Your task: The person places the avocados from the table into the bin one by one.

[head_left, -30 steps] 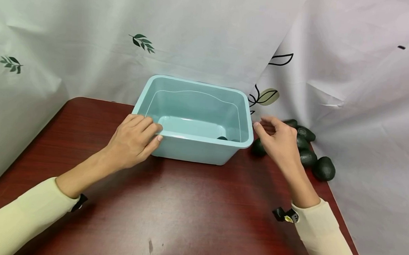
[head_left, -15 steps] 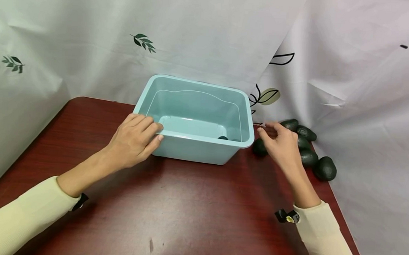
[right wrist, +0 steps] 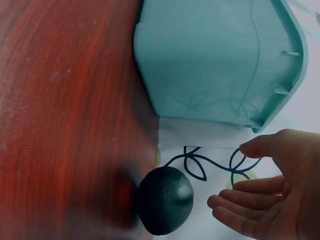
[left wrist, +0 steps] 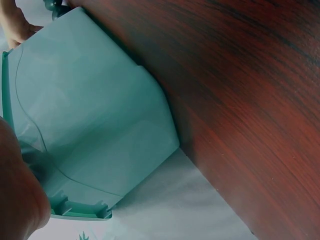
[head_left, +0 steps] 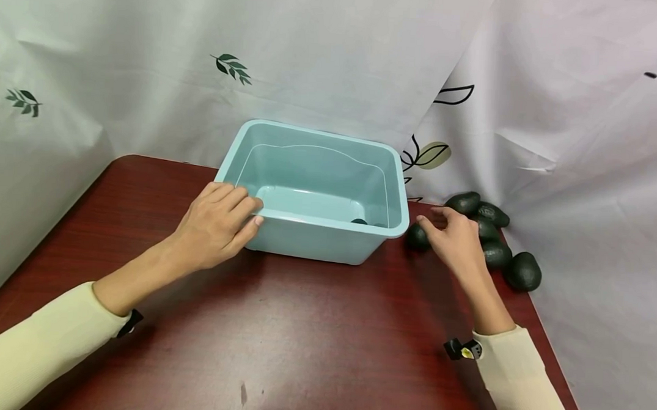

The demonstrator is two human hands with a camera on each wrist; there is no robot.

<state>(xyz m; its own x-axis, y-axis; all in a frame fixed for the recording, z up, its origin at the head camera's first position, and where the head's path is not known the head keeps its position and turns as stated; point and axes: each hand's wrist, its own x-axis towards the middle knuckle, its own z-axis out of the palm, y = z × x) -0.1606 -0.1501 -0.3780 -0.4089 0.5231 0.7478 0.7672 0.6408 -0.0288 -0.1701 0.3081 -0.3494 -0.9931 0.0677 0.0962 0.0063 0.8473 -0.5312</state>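
A light blue plastic bin (head_left: pixel 316 241) stands at the back of the table. My left hand (head_left: pixel 214 224) grips its front rim near the left corner, fingers over the edge and thumb outside. Part of a dark thing (head_left: pixel 359 221) shows inside at the front right; the wall hides the rest. My right hand (head_left: pixel 458 241) holds nothing above the table, right of the bin. In the right wrist view its thumb and fingers are apart. The nearest avocado (head_left: pixel 417 237) lies between hand and bin, and shows dark green in the right wrist view (right wrist: pixel 165 200).
Several more avocados (head_left: pixel 522 271) lie clustered beyond the right hand along the table's right edge. A white printed curtain (head_left: pixel 335 58) hangs behind the bin and along both sides. The dark red wooden table (head_left: pixel 301 332) stretches in front of the bin.
My right hand has moved slightly right and lower, away from the bin's rim toward the nearest avocado. The left hand keeps its grip on the rim.
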